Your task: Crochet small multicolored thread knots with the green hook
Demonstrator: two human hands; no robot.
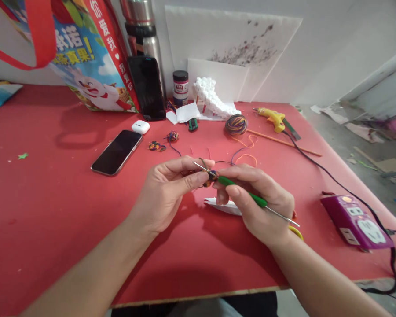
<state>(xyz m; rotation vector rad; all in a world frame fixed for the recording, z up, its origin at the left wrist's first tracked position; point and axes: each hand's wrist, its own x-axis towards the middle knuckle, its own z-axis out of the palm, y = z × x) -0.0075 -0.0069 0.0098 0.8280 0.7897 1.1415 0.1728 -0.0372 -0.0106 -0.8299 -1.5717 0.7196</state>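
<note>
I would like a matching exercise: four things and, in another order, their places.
1. green-handled metal crochet hook
2. small multicoloured yarn piece
3. white rounded plastic case
4. yellow plastic glue gun

A. beside the flat-lying black phone
B. near the red table's far right corner
C. held in the right hand
D. pinched by the left hand

Pairs: 1C, 2D, 3A, 4B.
</note>
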